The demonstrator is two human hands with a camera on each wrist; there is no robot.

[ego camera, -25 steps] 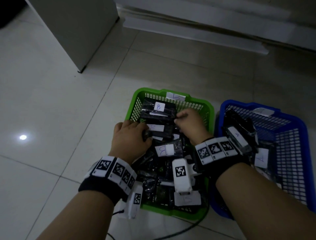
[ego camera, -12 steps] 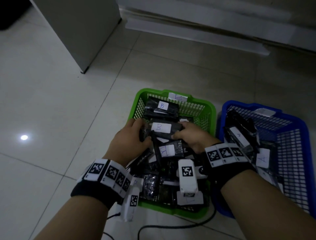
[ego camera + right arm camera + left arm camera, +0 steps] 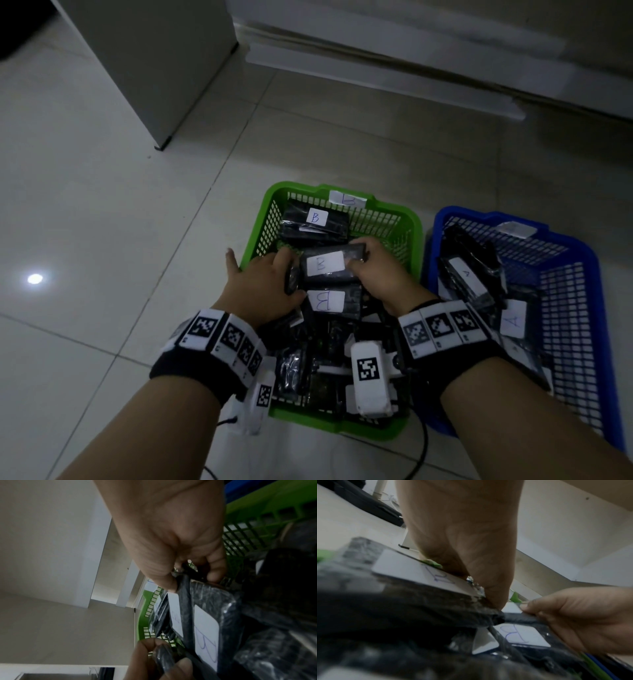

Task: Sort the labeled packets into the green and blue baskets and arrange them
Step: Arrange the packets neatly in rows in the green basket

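The green basket (image 3: 263, 212), tagged B on its far rim, holds several black packets with white B labels. Both hands hold one B packet (image 3: 325, 265) level above the pile. My left hand (image 3: 291, 274) grips its left end, and my right hand (image 3: 356, 253) pinches its right end. In the right wrist view the right hand (image 3: 192, 581) pinches the packet (image 3: 186, 601), seen edge-on. My left hand (image 3: 481, 592) pinches its end in the left wrist view. The blue basket (image 3: 582, 260) to the right holds packets labelled A (image 3: 467, 274).
Another B packet (image 3: 315, 219) lies at the green basket's far end and one (image 3: 327, 301) just under the held packet. A grey cabinet (image 3: 154, 68) stands at the far left on the tiled floor. A black cable (image 3: 423, 452) runs by the baskets' near edge.
A second ago both hands were reaching among the packets. Since then they have taken a B packet by its ends and brought it up, level, over the pile.
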